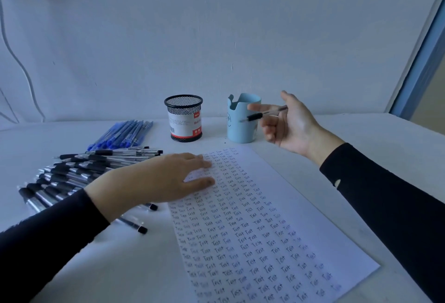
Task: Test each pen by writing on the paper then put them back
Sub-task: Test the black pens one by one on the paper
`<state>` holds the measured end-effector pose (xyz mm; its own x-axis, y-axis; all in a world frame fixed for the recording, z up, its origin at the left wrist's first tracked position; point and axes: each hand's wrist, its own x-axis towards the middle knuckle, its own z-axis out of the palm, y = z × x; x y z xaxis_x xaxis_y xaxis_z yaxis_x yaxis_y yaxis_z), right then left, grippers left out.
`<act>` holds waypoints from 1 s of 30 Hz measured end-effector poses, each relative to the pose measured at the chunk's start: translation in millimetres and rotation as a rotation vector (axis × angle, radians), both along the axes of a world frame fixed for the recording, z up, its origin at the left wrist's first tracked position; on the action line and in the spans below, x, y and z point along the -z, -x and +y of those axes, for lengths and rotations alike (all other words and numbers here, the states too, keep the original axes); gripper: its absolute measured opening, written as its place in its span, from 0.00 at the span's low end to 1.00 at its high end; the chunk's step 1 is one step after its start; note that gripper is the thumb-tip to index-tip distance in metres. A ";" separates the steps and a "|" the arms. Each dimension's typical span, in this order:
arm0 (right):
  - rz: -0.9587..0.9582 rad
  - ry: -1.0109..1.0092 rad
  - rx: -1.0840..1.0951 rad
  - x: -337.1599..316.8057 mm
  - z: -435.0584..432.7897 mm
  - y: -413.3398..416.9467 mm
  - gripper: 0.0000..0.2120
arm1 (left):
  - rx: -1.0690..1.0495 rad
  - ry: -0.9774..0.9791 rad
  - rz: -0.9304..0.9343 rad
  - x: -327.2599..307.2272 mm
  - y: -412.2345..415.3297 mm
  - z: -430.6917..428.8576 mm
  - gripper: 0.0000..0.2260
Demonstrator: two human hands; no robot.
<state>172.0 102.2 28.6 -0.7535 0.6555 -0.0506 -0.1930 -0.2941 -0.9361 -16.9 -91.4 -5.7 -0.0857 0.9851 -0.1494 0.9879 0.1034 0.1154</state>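
Observation:
A white sheet of paper (277, 206) covered with rows of the word "Test" lies on the table. My left hand (156, 180) rests flat on its upper left corner, fingers spread, holding nothing. My right hand (289, 124) is raised above the table beside a light blue cup (240, 131) and grips a black pen (262, 114), whose tip points left in front of the cup. A pile of black pens (79, 172) lies at the left, partly under my left arm. Behind it lies a bunch of blue pens (122, 134).
A black mesh pen holder (184, 119) with a red and white label stands left of the blue cup near the wall. The white table (373, 139) runs to the wall behind. A window frame (419, 69) rises at the far right.

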 end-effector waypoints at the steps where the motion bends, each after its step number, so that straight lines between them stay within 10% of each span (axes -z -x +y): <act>1: 0.009 -0.006 -0.024 0.0 -1.2 0.7 0.33 | -0.004 -0.019 0.005 -1.6 0.4 -0.1 0.30; 6: -0.053 -0.231 0.009 1.5 -8.3 4.2 0.06 | -0.078 -0.290 0.034 2.9 -9.0 10.5 0.24; 11: -0.077 -0.254 0.034 5.4 -10.4 8.8 0.02 | -0.022 -0.191 -0.047 13.7 -22.7 18.4 0.27; 21: -0.494 -0.586 -0.010 30.7 -15.2 26.2 0.14 | 0.012 -0.090 0.007 28.6 -13.7 18.3 0.28; 30: -0.324 -0.613 0.238 58.1 -2.5 43.9 0.19 | 0.003 -0.095 0.005 29.2 -13.4 20.0 0.28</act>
<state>128.1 99.7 -29.5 -0.5964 0.7818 0.1818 0.1278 0.3161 -0.9401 -3.6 -71.4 -34.8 -0.0833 0.9950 -0.0545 0.9888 0.0893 0.1193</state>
